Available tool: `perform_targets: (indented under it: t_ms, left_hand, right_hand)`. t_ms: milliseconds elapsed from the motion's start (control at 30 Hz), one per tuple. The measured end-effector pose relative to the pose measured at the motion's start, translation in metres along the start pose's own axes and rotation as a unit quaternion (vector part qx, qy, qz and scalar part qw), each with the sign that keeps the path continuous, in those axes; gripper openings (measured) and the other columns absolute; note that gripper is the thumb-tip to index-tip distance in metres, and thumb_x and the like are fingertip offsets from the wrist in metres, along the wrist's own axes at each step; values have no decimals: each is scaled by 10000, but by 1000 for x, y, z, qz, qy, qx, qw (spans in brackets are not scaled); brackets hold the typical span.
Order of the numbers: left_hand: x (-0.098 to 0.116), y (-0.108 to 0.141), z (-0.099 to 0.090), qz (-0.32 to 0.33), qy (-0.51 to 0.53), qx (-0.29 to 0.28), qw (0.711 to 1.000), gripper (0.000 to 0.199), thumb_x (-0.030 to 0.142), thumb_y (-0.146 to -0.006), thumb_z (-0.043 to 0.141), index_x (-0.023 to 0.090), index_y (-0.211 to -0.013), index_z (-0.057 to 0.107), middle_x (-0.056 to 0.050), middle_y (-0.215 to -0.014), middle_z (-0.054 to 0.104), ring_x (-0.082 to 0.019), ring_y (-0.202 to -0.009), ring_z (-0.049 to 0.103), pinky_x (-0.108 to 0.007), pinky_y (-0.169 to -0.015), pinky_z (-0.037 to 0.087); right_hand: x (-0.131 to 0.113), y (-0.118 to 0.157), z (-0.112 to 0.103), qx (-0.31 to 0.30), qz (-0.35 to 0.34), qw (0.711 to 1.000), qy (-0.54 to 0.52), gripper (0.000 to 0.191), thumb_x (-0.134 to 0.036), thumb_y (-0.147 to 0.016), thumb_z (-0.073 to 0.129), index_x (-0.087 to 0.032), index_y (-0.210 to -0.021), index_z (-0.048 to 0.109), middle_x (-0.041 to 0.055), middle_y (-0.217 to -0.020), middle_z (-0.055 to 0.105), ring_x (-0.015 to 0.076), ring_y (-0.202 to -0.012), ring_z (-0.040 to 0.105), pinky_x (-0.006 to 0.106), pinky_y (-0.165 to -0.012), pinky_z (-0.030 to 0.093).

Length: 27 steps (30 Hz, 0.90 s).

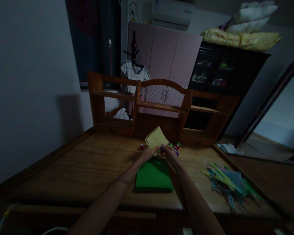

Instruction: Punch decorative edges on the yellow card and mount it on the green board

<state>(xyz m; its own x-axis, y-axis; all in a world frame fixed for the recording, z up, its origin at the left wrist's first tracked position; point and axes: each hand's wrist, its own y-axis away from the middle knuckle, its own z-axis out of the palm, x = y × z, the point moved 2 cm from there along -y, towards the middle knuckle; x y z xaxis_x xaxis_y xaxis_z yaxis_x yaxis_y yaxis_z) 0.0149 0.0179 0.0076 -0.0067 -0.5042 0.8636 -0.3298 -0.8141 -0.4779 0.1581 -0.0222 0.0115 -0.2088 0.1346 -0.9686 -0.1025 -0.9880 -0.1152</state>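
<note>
A yellow sheet point(156, 138) with a row of holes along its edges is held up over the desk. My left hand point(147, 154) grips its lower left part. At its lower right corner, my right hand point(169, 152) is closed around a small purple thing point(163, 147), seen only in part. Beneath both hands a stack of green sheets point(154, 176) lies on the desk. Just behind the hands are a small red piece point(142, 147) on the left and several red, green and purple pieces point(177, 147) on the right.
The wooden desk point(93, 166) has a shelf unit point(161, 106) along its back. A loose pile of coloured paper strips point(229, 181) lies at the right. A wall point(34, 88) borders the left side.
</note>
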Motion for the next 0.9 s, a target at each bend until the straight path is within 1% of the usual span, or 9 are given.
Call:
perform_targets:
  t_ms: [200,367,500,567,767,900]
  left_hand:
    - [1,0,1,1,6,3,1000,351,348,-810,560,198,-1119,631,-61,-1210,621,-222,-1202,508,-394,-1080,342]
    - [0,-1,2,15,5,-10,1000,356,337,-819,541,186,-1132,621,-71,-1242,598,-218,-1197,513,-397,-1088,332]
    - [-5,-1,4,-7,23,7,1000,355,328,-804,563,180,-1121,623,-76,-1210,619,-220,-1179,530,-397,-1059,375]
    - [-5,0,4,-11,32,13,999,354,326,-797,575,171,-1111,626,-86,-1193,629,-229,-1165,541,-404,-1042,395]
    - [-3,0,1,-6,28,16,999,357,343,-804,573,170,-1111,631,-92,-1196,627,-235,-1157,548,-413,-1060,373]
    - [-8,-1,0,-28,33,24,999,381,358,-790,587,173,-1121,624,-83,-1198,627,-226,-1142,560,-396,-1040,400]
  right_hand:
    - [-4,4,4,0,-18,1000,-11,300,-446,-667,737,-191,-651,579,2,-661,541,109,-540,468,244,-471,339]
    - [-4,4,7,35,-26,999,-11,296,-427,-635,748,-199,-630,561,-11,-627,527,115,-525,451,256,-466,325]
    - [0,0,6,39,-19,999,-7,330,-444,-609,754,-196,-611,537,-29,-585,512,105,-488,430,248,-447,288]
    - [2,-2,5,32,-19,999,-8,337,-458,-611,751,-192,-620,544,-24,-600,532,104,-493,448,247,-453,302]
    - [2,-3,5,15,19,1000,-20,367,-509,-625,743,-177,-685,599,18,-668,586,106,-505,492,240,-449,345]
    - [0,-2,4,17,8,1000,-16,355,-526,-676,701,-183,-708,614,25,-686,595,118,-527,511,250,-479,375]
